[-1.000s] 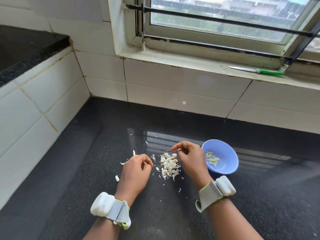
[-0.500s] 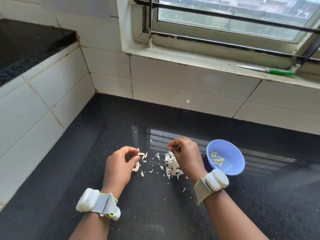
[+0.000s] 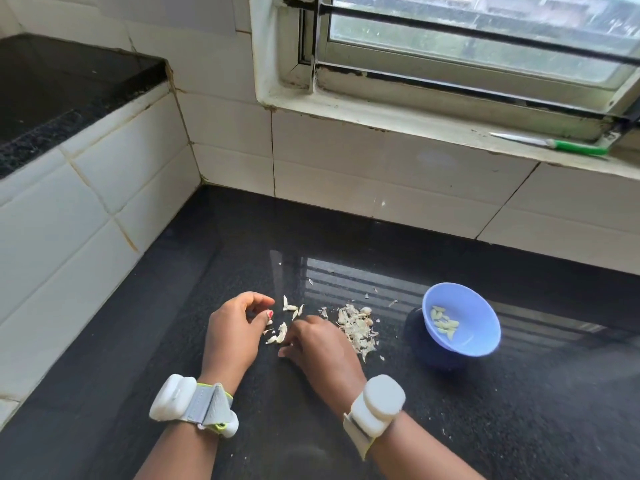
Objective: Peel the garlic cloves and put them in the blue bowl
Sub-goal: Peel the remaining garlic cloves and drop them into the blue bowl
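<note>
Right hand (image 3: 317, 344) fingertips hidden beneath its back, grip unclear, forearms cut off at bottom edge

Both hands rest on the bench (image 3: 346, 237), left hand (image 3: 233, 332) beside right hand (image 3: 318, 344), a few garlic pieces (image 3: 280, 332) between them. Right of the right hand lies a heap of peels (image 3: 358, 323); further right stands the bowl (image 3: 479, 337) with peeled cloves (image 3: 443, 322) inside. A knife (image 3: 554, 144) lies on the windowsill (image 3: 398, 123) behind the bench's back edge.
</note>
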Demonstrator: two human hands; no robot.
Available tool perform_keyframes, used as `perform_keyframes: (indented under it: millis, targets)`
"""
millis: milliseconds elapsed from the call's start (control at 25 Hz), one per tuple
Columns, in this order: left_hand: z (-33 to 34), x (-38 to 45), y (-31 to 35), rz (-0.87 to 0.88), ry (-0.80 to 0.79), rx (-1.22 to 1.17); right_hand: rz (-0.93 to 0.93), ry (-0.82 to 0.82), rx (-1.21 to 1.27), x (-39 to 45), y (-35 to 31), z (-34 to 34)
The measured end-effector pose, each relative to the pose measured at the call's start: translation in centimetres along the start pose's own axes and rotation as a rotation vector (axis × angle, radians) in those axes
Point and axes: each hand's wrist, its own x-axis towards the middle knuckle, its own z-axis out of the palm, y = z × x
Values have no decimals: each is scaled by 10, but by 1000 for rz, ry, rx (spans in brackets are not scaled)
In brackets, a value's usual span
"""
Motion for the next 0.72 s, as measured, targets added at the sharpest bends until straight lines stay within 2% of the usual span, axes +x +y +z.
perform_keyframes:
  millis: [200,320,480,560,640,720]
  targets:
    - [1,-2,0,3,1,3,-49,34,-156,-9,-8,13]
    - [0,-2,2,19,11,8,-32,106,-125,-12,0,13]
    - [-1,-4,2,29,4,-14,101,239,404,-15,11,-1]
    - [-4,-4,1,26,15,-30,208,268,576,-15,17,-11]
    - [-7,-4,-1,23,30,-34,238,243,537,-12,25,-17]
    - [-10,-4,-4,17,36,-26,179,155,340,-8,28,-17]
